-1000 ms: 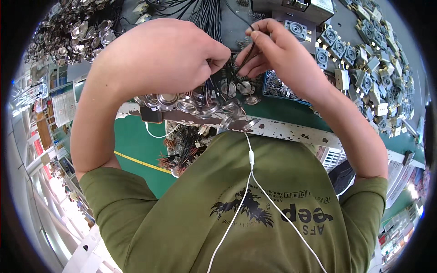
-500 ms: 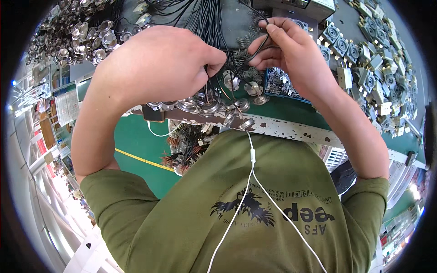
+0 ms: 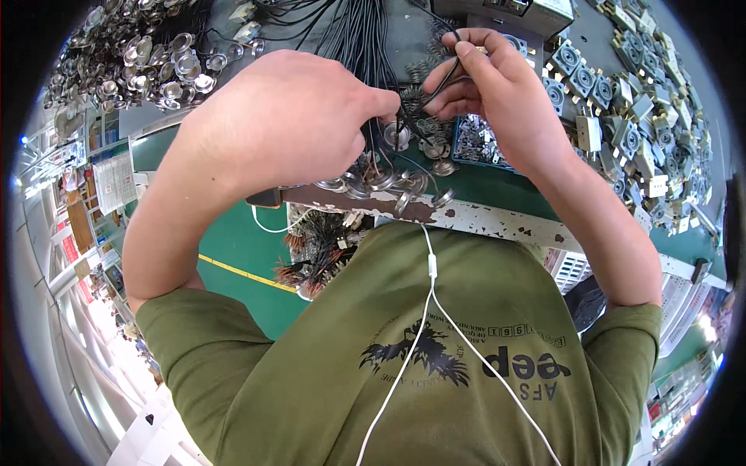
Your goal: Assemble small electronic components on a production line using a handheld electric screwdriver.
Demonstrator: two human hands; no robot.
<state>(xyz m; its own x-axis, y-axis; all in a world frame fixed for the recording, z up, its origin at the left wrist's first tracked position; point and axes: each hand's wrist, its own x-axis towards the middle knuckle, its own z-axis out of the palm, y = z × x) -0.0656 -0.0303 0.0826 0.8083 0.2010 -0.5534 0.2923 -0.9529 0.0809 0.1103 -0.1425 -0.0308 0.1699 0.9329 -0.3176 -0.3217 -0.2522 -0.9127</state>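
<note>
My left hand [image 3: 299,116] is closed, knuckles up, over the near ends of a bundle of black cables [image 3: 364,46]. Its fingertips pinch at the cables, mostly hidden beneath the hand. Round metal discs [image 3: 381,180] hang on the cable ends near the table's front edge, with some bare coppery wire showing. To the right, my right hand [image 3: 497,89] pinches a single black cable [image 3: 444,81] between thumb and index finger, its other fingers curled loosely. Dark coil springs [image 3: 437,66] lie between the hands.
A blue tray [image 3: 478,144] of small metal parts sits below my right hand. Grey socket-like parts [image 3: 622,116] cover the right side. Many metal discs [image 3: 148,58] are heaped at left. A metal box [image 3: 528,12] stands behind. The worn table edge [image 3: 497,220] runs before me.
My left hand has shifted slightly right, toward the right hand. The hanging discs beneath it have swung right too. My right hand holds its cable in nearly the same place.
</note>
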